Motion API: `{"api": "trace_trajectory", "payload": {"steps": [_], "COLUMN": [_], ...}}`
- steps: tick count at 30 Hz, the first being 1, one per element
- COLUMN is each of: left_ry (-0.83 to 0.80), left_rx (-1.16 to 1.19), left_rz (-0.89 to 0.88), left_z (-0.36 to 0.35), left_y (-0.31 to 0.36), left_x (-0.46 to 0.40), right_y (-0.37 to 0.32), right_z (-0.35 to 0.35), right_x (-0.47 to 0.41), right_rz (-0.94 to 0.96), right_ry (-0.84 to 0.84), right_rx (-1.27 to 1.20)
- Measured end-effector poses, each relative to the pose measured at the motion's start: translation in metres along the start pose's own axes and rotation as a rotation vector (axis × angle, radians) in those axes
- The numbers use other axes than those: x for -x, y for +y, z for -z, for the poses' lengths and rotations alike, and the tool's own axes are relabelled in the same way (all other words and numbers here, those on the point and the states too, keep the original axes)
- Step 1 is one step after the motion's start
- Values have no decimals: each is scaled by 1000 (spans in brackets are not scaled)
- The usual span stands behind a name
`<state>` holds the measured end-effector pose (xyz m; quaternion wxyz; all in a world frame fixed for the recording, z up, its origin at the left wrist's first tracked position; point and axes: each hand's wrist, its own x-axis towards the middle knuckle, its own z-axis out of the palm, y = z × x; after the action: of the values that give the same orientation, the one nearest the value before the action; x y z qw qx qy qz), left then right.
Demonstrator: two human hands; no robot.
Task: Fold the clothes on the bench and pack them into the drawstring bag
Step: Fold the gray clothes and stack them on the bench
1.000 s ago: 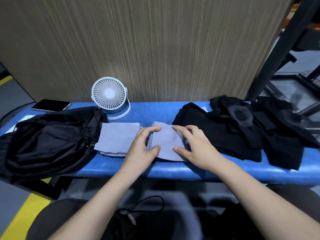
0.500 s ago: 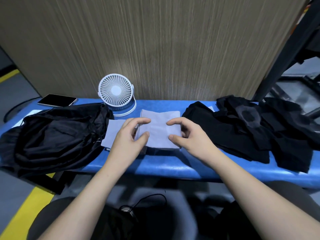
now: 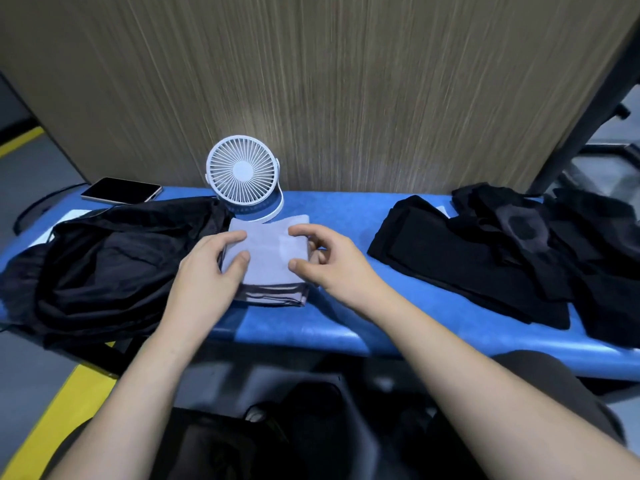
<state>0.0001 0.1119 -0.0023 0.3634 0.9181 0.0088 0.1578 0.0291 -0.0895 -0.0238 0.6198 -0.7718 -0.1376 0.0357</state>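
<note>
Folded cloth: a grey-lilac folded cloth (image 3: 266, 258) lies stacked on the blue bench (image 3: 346, 216), at about 11 o'clock from frame centre, just in front of the fan (image 3: 242, 174).
Left hand: the left hand (image 3: 207, 275) pinches the stack's 9 o'clock edge, thumb on top and fingers curled at the side.
Right hand: the right hand (image 3: 329, 261) sits at the 3 o'clock edge, thumb and forefinger touching the top layer; whether the other fingers grip underneath I cannot tell.
Drawstring bag: the black drawstring bag (image 3: 114, 265) slumps at 9 o'clock of the stack, touching it; its mouth is not clearly visible.
Unfolded clothes: the black clothes (image 3: 502, 258) lie heaped at 3 o'clock, well apart from the stack.
Bystanders: a phone (image 3: 121, 190) rests at the bench's far left.
Risk, layers: lifted by the edges alone, the lower layers may probably sag and unfold.
Risk, bag: the limp opening could catch the stack and rumple it.
Risk, fan: a backward lift may knock the fan.
</note>
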Motion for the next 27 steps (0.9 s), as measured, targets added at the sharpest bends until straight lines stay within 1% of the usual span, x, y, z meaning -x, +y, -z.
{"api": "trace_trajectory", "payload": {"steps": [3, 5, 8, 11, 14, 16, 19, 24, 27], "left_ry": [-61, -99, -94, -46, -20, -64, -174, -295, -304], "left_rx": [-54, -90, -156, -239, -288, -335, -422, -469, -489], "left_rz": [37, 47, 17, -39, -178, -249, -266, -192, -173], "left_z": [-3, -5, -9, -13, -15, -17, -25, -31, -32], "left_y": [-12, -19, -23, -19, -14, -14, -19, -30, -37], "left_x": [-4, -6, -5, 1, 4, 6, 9, 4, 2], "right_y": [4, 8, 14, 13, 10, 9, 13, 22, 29], "right_z": [-8, -11, -13, -11, -8, -9, -11, -14, -22], "right_x": [-4, -4, 1, 7, 12, 13, 15, 14, 13], "right_rz": [19, 34, 31, 87, 204, 224, 218, 185, 135], "right_ry": [1, -36, -80, -12, 69, 45, -30, -113, -180], "right_rx": [228, 377, 504, 608, 750, 773, 820, 904, 934]}}
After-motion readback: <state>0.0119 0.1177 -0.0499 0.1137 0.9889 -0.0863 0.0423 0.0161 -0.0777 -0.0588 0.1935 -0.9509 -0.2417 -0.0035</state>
